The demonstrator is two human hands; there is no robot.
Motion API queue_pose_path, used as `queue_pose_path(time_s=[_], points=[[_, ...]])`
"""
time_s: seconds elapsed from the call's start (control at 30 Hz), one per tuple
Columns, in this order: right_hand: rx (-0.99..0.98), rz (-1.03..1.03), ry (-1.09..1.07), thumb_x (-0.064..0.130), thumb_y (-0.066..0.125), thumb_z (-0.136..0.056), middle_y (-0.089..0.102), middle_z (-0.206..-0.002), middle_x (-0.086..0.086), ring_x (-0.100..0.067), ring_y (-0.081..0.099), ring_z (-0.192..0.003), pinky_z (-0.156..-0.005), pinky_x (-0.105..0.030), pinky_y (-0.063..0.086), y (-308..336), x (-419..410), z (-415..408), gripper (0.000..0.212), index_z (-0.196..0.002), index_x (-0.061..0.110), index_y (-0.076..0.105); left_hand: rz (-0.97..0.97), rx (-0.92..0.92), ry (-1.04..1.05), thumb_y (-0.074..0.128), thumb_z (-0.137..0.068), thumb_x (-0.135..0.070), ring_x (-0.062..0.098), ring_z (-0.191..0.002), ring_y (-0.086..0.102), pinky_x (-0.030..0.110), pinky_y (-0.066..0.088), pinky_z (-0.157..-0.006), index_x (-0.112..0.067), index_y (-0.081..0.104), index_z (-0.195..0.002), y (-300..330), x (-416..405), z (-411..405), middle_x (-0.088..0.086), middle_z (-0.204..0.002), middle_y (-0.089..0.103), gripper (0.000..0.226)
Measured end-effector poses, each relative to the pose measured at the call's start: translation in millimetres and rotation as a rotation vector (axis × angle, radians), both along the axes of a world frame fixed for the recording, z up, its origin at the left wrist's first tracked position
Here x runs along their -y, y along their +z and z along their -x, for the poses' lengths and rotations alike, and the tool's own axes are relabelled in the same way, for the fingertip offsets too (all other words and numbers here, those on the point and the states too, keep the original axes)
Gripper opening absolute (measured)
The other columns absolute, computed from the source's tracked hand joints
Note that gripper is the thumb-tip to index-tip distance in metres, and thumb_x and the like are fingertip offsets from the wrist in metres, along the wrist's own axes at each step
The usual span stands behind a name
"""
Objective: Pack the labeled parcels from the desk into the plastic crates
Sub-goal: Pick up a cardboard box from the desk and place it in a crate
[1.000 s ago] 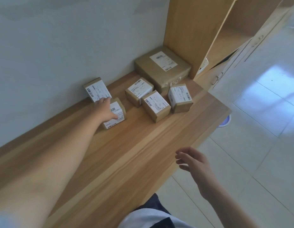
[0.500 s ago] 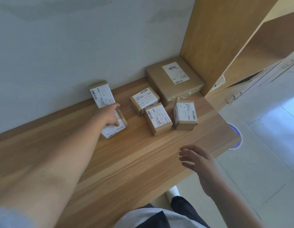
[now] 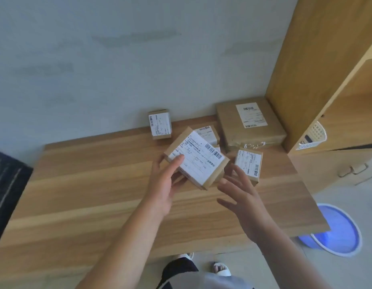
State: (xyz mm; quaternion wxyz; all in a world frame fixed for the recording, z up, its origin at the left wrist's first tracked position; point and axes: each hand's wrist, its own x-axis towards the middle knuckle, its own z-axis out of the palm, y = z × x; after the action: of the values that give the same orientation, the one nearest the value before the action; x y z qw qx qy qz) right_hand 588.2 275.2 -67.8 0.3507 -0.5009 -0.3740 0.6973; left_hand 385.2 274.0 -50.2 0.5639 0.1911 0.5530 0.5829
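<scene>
**Cardboard parcel lifted, crate not yet reached**

Brown cardboard was what we had in hand: a small labeled parcel (image 3: 196, 158), raised clear of the wooden desk (image 3: 87, 184) with its white label tilted toward us. Our left hand (image 3: 164, 184) gripped its near corner, thumb across the label and fingers (image 3: 177, 181) curled beneath. Our right hand (image 3: 241, 192) hovered just beside the parcel's right edge, digits spread and holding nothing.

We judged this the pick-up step, one parcel off the desk and none seen packed. Four more waited: one leaning upright at the wall (image 3: 160, 124), one partly hidden behind ours (image 3: 207, 132), one near the right hand (image 3: 248, 163), and a large flat parcel (image 3: 249, 122) by the cabinet (image 3: 318, 59).

No crate showed plainly; a white perforated basket (image 3: 314, 135) sat in the cabinet. Next, we reckoned, came steadying with the right hand, then carrying the parcel to a crate.
</scene>
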Motion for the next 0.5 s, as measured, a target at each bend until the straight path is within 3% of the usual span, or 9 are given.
queue_pose_path(time_s=[0.07,0.13,0.27,0.33,0.5], points=[[-0.045,-0.059,0.078,0.043,0.08,-0.077,0.063,-0.139,0.008,-0.015,0.064,-0.125,-0.101,-0.048,0.053,10,4,-4,0.074,-0.133,0.072,0.042,-0.033,0.096,0.063,0.084,-0.073,-0.033,0.03,-0.111,0.073,0.043,0.057,-0.092,-0.017,0.046,-0.143,3,18,-29,0.01,-0.121,0.075,0.081],[-0.071,-0.117,0.103,0.036,0.077,-0.079,0.068,-0.134,0.006,-0.016,0.065,-0.124,-0.101,-0.051,0.052,18,8,-11,0.068,-0.118,0.08,0.044,-0.051,0.158,0.12,0.081,-0.075,-0.032,0.028,-0.109,0.073,0.042,0.057,-0.091,-0.017,0.047,-0.14,8,31,-53,0.01,-0.121,0.075,0.075],[-0.137,-0.187,0.106,0.024,0.074,-0.079,0.073,-0.126,-0.001,-0.019,0.069,-0.119,-0.107,-0.052,0.049,28,9,-31,0.072,-0.131,0.065,0.045,-0.102,0.123,0.144,0.08,-0.077,-0.032,0.023,-0.113,0.07,0.043,0.051,-0.105,-0.017,0.048,-0.136,15,47,-80,0.007,-0.124,0.074,0.068],[-0.151,-0.222,0.135,0.021,0.072,-0.08,0.075,-0.123,-0.002,-0.022,0.069,-0.118,-0.109,-0.051,0.048,35,7,-40,0.068,-0.134,0.056,0.05,-0.104,0.03,0.118,0.083,-0.071,-0.042,0.015,-0.113,0.068,0.039,0.046,-0.104,-0.02,0.052,-0.13,19,54,-82,-0.001,-0.123,0.074,0.07],[-0.155,-0.292,0.24,0.023,0.075,-0.079,0.072,-0.131,-0.005,-0.026,0.065,-0.126,-0.112,-0.053,0.045,49,-4,-70,0.075,-0.145,0.047,0.048,-0.176,-0.164,0.045,0.091,-0.06,-0.055,0.018,-0.125,0.062,0.04,0.045,-0.105,-0.025,0.054,-0.138,34,73,-59,0.001,-0.133,0.069,0.092]])
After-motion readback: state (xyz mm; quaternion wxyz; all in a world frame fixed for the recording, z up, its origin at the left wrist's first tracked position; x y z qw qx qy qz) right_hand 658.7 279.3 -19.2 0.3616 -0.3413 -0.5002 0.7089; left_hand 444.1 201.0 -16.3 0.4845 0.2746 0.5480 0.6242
